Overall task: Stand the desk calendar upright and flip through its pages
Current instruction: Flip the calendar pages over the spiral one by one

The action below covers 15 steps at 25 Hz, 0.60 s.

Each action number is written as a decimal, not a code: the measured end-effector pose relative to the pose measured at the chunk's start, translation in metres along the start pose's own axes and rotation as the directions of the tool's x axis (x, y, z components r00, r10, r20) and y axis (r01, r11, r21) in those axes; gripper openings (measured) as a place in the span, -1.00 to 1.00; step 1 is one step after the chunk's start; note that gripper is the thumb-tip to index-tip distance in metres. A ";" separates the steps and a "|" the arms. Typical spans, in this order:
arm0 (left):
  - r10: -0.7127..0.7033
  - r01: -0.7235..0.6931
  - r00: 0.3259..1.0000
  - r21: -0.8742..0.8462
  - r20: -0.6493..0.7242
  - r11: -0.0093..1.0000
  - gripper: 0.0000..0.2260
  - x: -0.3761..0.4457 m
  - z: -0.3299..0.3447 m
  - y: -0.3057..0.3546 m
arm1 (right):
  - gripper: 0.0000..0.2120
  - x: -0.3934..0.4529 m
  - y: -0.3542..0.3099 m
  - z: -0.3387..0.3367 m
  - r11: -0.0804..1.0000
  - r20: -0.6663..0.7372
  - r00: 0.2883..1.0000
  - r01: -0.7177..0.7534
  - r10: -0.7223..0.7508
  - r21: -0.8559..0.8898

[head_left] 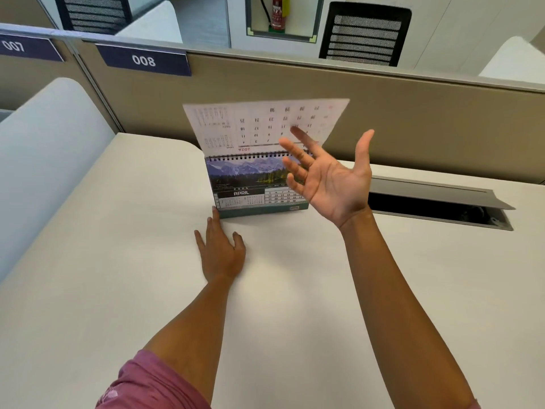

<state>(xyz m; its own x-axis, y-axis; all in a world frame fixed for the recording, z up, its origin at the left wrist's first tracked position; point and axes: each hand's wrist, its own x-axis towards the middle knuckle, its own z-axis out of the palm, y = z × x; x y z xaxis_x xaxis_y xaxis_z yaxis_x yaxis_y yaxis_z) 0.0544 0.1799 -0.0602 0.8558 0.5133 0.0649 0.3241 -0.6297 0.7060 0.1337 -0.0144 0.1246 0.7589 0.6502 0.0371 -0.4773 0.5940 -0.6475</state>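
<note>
While the spiral-bound desk calendar (pixel 253 184) stands on the pale worktop (pixel 118 261), its white page (pixel 259 125) swings overhead. Right hand (pixel 330 181) is open, gripping nothing; left hand (pixel 221 246) lies flat, steadying the base. Best let the page fall gently behind.

The desk calendar (pixel 253 184) stands on the bench (pixel 118 261) ahead of me, in front of the partition (pixel 413 113). One page (pixel 259 125) is lifted above its spiral. My left hand (pixel 221 249) lies flat on the bench, fingertips touching the calendar's near left corner. My right hand (pixel 330 175) hangs before its right side. A cable hatch (pixel 436 199) sits to the right.
</note>
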 end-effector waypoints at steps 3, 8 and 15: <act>0.008 -0.008 1.000 0.024 -0.007 1.000 -0.34 0.000 0.001 -0.001 | 0.04 0.014 -0.012 0.003 1.000 0.018 0.999 0.031 -0.031 -0.001; 0.013 -0.013 1.000 0.034 -0.011 0.999 -0.34 0.000 0.001 0.000 | -0.01 0.033 -0.022 0.004 0.997 -0.050 0.996 0.067 -0.069 -0.041; 0.012 -0.011 1.000 0.033 -0.014 0.999 -0.36 0.000 0.003 -0.002 | -0.48 0.027 -0.001 -0.023 0.921 -0.411 0.860 0.153 -0.302 -0.357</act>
<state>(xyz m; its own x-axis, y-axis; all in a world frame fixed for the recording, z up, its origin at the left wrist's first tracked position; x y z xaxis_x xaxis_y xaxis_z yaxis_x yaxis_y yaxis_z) 0.0552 0.1800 -0.0636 0.8537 0.5141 0.0829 0.3278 -0.6543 0.6815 0.1648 -0.0081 0.1088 0.9790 0.1853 -0.0854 -0.1656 0.4773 -0.8630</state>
